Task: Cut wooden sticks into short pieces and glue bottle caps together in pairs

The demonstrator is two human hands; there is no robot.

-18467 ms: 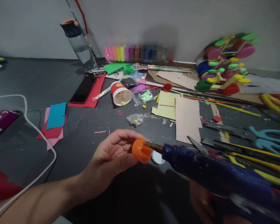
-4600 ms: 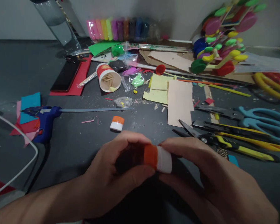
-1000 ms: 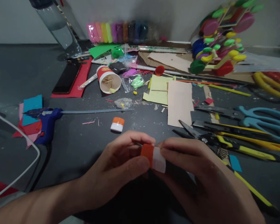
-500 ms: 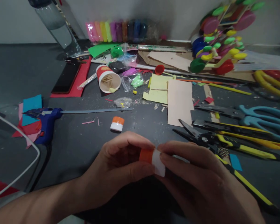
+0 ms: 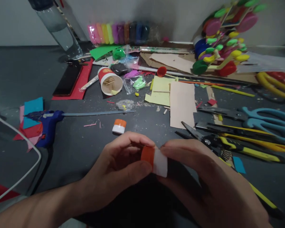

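Between my hands is a small orange-and-white cylinder [image 5: 160, 163], lying on its side with the orange part to the left. My left hand [image 5: 120, 169] pinches the orange part between thumb and fingers. At the white end, my right hand [image 5: 204, 174] has its fingertips on the upper edge and another digit beneath; part of its grip is hidden. A second orange-and-white cylinder [image 5: 119, 126] stands on the dark table just beyond my left hand, orange side up. Pruning-type shears [image 5: 207, 141] lie right beyond my right hand.
At left, a blue glue gun [image 5: 47, 126] rests near a white cable [image 5: 16, 128]. A paper cup [image 5: 110, 83] with sticks lies tipped. Pale card [image 5: 182, 104] lies ahead, blue-handled scissors [image 5: 268, 118] at right. A colourful wheeled model [image 5: 220, 50] stands behind.
My right fingers have shifted up off the white face, with the index now at its upper edge, showing more white. My left thumb has slid slightly left on the orange part.
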